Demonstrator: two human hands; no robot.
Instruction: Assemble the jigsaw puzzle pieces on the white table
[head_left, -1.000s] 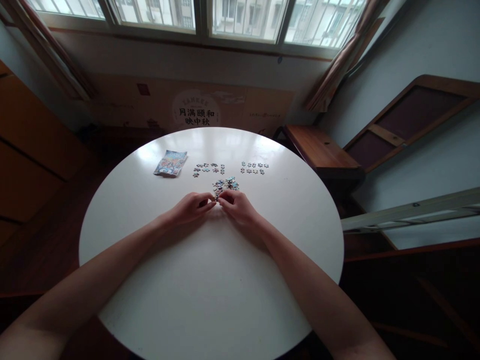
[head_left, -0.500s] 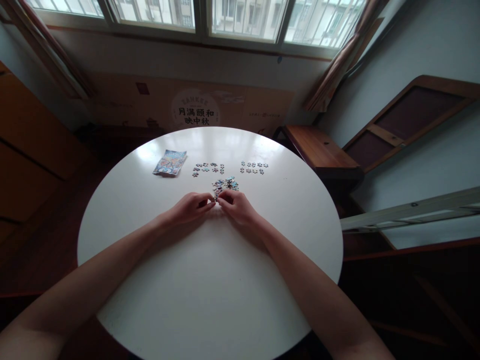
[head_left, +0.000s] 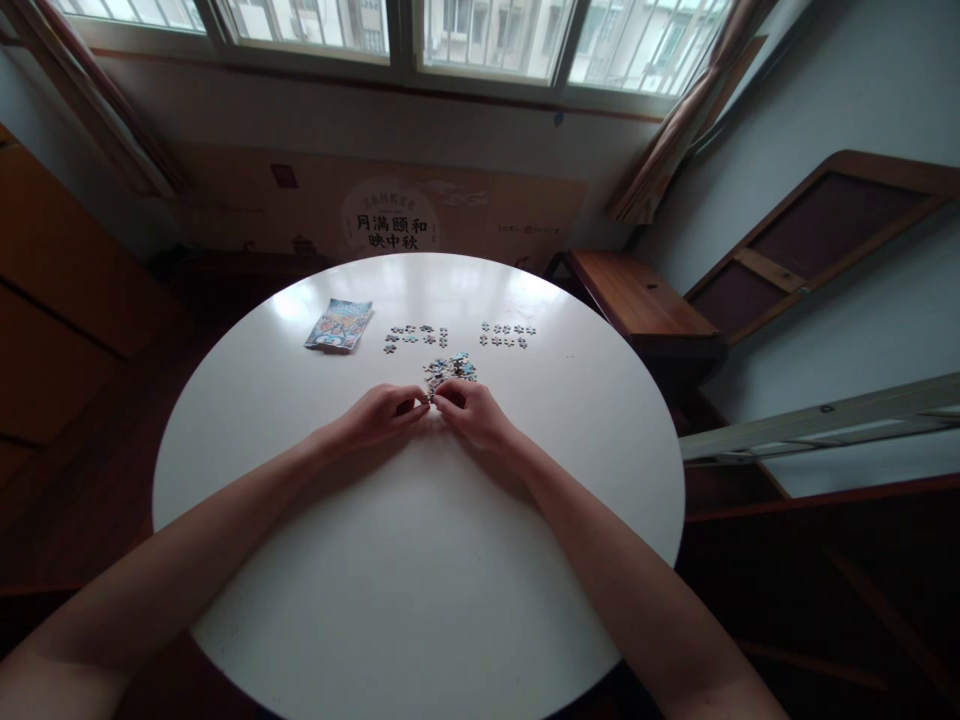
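Observation:
My left hand [head_left: 388,412] and my right hand [head_left: 472,410] meet at the near edge of a pile of jigsaw puzzle pieces [head_left: 452,366]. Thumb and forefinger of each are pinched on a small jigsaw puzzle piece [head_left: 430,398] between them, mostly covered by the fingertips. Whether it is one piece or two joined ones, I cannot tell. Beyond the pile, loose pieces [head_left: 410,338] lie in uneven rows on the left. Another group of pieces [head_left: 509,341] forms two rows on the right.
Everything lies on a round white table [head_left: 405,580]. A colourful printed packet [head_left: 339,326] rests at the table's back left. Past the right edge stands a wooden bench [head_left: 630,290]. A printed cardboard panel [head_left: 465,210] leans below the window.
Hardly anything differs. Both hands keep their pinch at the same spot by the pile, and the view has shifted very slightly.

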